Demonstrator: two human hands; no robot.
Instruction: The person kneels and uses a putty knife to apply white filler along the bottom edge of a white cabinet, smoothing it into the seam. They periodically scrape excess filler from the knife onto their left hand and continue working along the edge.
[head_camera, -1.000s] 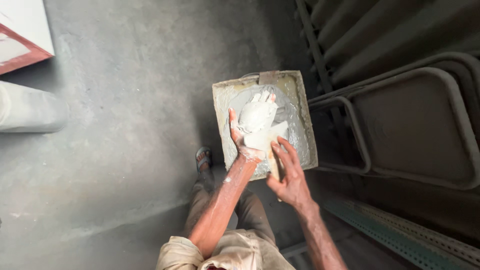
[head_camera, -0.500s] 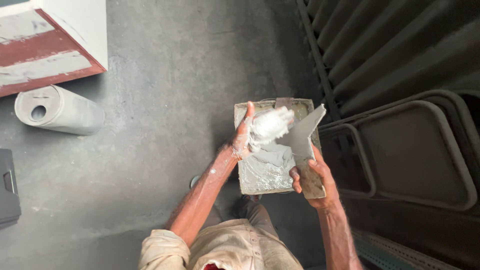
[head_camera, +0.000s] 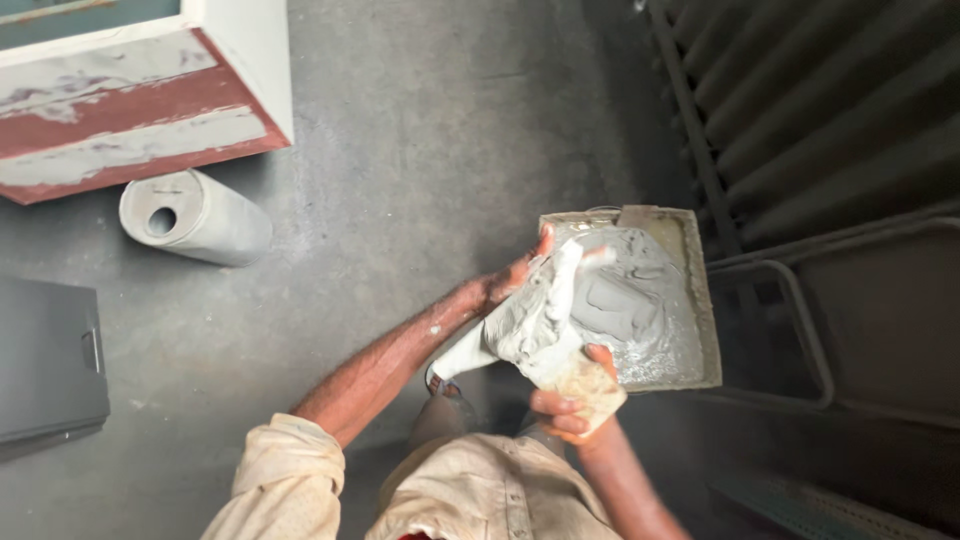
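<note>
Square grey metal tray (head_camera: 700, 300) smeared with wet grey putty, held above the grey concrete floor (head_camera: 420, 130), close to dark metal frames (head_camera: 800, 330) on the right. Left hand (head_camera: 515, 280) gripping the tray's near edge, thumb up. Wide putty knife (head_camera: 520, 325) loaded with grey paste, tilted across the tray's left side (blade edge blurred). Right hand (head_camera: 570, 400) clamped around the knife's handle. Farther left, a grey roll (head_camera: 195, 217) lying beside a red-and-white cabinet (head_camera: 140, 100).
</note>
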